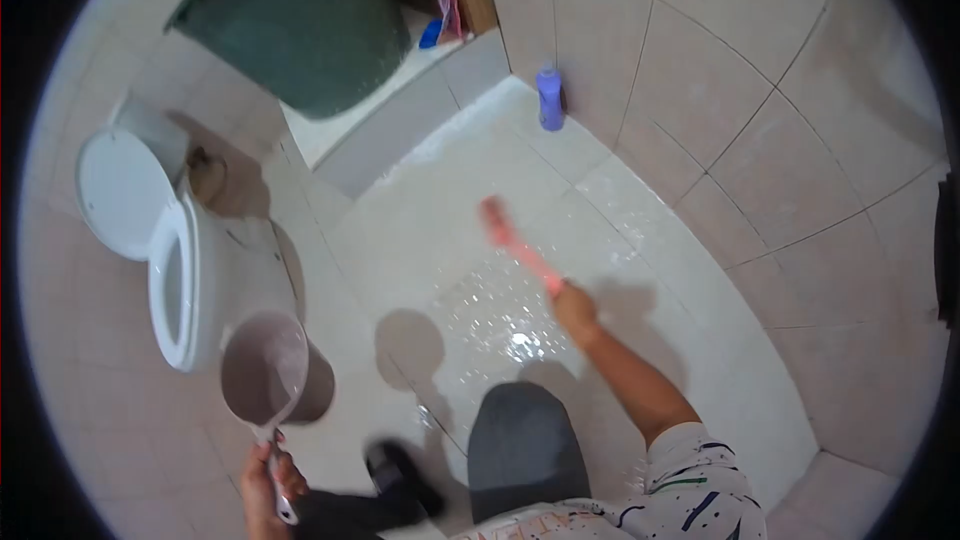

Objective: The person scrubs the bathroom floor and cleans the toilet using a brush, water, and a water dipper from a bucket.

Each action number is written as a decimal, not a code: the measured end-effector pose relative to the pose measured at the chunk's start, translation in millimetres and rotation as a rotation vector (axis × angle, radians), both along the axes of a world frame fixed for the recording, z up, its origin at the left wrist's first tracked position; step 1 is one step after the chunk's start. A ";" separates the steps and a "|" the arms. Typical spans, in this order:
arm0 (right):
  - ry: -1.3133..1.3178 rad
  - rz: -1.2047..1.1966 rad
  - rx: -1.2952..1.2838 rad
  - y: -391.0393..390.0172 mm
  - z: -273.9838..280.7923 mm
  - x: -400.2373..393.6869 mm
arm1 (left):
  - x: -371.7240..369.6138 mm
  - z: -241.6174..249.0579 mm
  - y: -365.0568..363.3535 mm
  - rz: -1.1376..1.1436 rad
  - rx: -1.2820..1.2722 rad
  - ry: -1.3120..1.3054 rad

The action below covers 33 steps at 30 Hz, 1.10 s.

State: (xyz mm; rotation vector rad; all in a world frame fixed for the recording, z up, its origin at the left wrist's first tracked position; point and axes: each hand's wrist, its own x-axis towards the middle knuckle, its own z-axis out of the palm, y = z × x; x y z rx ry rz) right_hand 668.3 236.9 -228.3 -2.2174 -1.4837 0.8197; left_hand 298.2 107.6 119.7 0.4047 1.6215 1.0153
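Two tools in hand. Right hand point(573, 312): fingers closed round the near end of a long pinkish-red brush point(527, 258), its head out over the pale, wet floor tiles point(375, 230). Left hand point(262, 490): fingers wrapped on the handle of a round, mauve-grey plastic dipper point(262, 370), beside the white ceramic toilet point(240, 275).

Handling (judged): brush light, handle fairly stiff, likely slippery when wet; best hold is a full fist on the end away from the head, as at present. Dipper thin-walled, light if dry, front-heavy with water in it; grip well up the handle, near the cup, to check tipping. Neither looks fragile. Tiles probably slick underfoot.

Poorly resolved: brush head blurred, bristles not separable, contact with floor undetermined. Right fingertips also blurred. Dipper contents, if any, cannot be told. Dark shoe point(395, 470) smeared. Large dark green tub point(300, 35) cut off at the top. Pink and blue item point(447, 15) near it unidentified. Purple plastic bottle point(550, 100) upright by the wall; label unreadable.
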 end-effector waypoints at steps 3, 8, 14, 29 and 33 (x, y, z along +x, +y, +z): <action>-0.051 0.708 -0.069 -43.0 27.8 -38.7 | 21.6 13.6 14.7 0.060 0.028 -0.142; -0.277 0.148 -0.027 -7.4 8.9 46.5 | 22.5 14.8 35.3 -0.151 0.029 -0.161; -0.341 -0.169 0.211 -10.8 7.8 67.0 | 22.2 3.3 72.5 -0.252 -0.020 -0.140; -0.294 -0.361 -0.181 -78.9 19.7 15.3 | 6.7 -75.3 182.7 -0.694 -0.015 -0.278; -0.278 -0.147 -0.245 -114.7 63.8 -47.9 | 43.6 -91.5 210.4 -0.853 -0.024 -0.372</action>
